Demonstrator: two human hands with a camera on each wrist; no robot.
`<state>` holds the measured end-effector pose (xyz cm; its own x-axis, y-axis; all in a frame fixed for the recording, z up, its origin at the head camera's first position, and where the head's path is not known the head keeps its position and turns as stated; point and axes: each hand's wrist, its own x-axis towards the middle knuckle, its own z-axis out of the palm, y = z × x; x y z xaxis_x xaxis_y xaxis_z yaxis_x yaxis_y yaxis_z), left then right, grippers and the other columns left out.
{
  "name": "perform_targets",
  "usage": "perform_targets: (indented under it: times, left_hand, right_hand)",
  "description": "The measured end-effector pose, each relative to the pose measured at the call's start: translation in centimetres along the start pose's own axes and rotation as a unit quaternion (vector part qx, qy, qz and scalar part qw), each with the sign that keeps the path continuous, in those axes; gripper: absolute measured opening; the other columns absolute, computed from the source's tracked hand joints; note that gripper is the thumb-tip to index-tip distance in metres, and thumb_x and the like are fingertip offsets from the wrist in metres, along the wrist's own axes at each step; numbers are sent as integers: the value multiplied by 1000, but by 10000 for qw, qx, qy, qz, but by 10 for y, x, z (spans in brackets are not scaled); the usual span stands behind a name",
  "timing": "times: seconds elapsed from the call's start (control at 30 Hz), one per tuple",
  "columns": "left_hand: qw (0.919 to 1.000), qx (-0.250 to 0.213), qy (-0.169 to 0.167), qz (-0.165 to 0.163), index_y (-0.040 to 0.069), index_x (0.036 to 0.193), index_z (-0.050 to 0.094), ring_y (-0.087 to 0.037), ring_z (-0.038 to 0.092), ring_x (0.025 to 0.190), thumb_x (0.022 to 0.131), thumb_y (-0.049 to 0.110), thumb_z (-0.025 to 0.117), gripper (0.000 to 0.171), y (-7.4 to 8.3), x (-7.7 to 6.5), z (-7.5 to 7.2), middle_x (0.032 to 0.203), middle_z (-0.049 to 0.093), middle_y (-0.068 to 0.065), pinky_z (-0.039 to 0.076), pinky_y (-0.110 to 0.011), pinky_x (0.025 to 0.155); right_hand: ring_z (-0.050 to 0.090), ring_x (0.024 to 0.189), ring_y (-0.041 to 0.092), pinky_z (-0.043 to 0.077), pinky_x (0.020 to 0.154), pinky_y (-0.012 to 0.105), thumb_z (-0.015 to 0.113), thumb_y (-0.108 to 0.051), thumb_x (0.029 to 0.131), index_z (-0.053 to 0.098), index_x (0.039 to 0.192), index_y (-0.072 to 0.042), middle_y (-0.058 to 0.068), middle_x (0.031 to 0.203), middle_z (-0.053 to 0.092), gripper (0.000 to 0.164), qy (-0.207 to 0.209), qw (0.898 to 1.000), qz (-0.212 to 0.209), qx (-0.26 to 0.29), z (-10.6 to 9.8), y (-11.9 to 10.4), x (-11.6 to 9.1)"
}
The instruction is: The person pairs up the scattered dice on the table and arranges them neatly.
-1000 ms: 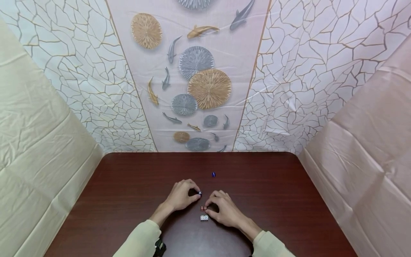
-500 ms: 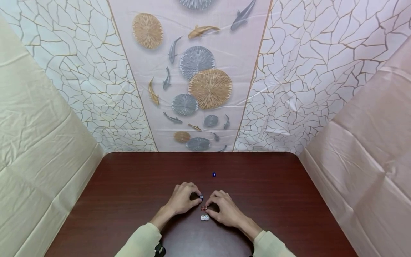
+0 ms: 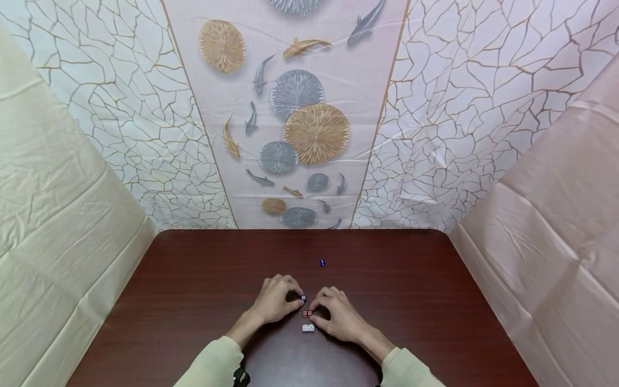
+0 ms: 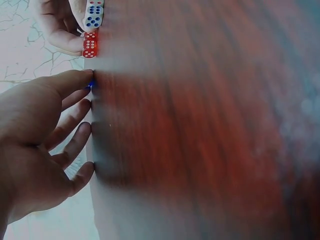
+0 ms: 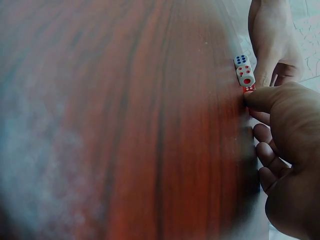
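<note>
I see my left hand (image 3: 273, 298) pinching a dark die (image 3: 303, 297) at its fingertips, just above the table (image 3: 193, 301) or on it; I cannot tell which. My right hand (image 3: 338, 317) sits just beside it, fingers curled, thumb tip touching the red die (image 3: 307, 313). That red die lies between both hands, slightly nearer me than the dark one. A white die (image 3: 307, 328) lies just behind it, touching or nearly so. A blue die (image 3: 322, 263) rests farther out, well apart from both hands
</note>
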<state>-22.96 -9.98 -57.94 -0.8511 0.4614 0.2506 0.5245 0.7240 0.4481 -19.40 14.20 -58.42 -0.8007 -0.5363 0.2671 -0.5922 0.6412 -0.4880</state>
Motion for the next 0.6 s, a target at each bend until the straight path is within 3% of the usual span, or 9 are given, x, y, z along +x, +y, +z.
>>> perform_targets:
  times: [0.6]
  left_hand:
    - [10000, -22, -41, -22, 20, 105, 89, -26, 73, 111, 94, 24, 92, 12, 2, -2, -3, 113, 82, 1, 50, -58, 100]
  right_hand:
    - [59, 106, 9, 48, 98, 39, 89, -22, 96, 84, 107, -20, -5, 109, 71, 12, 43, 10000, -17, 41, 1, 0, 0]
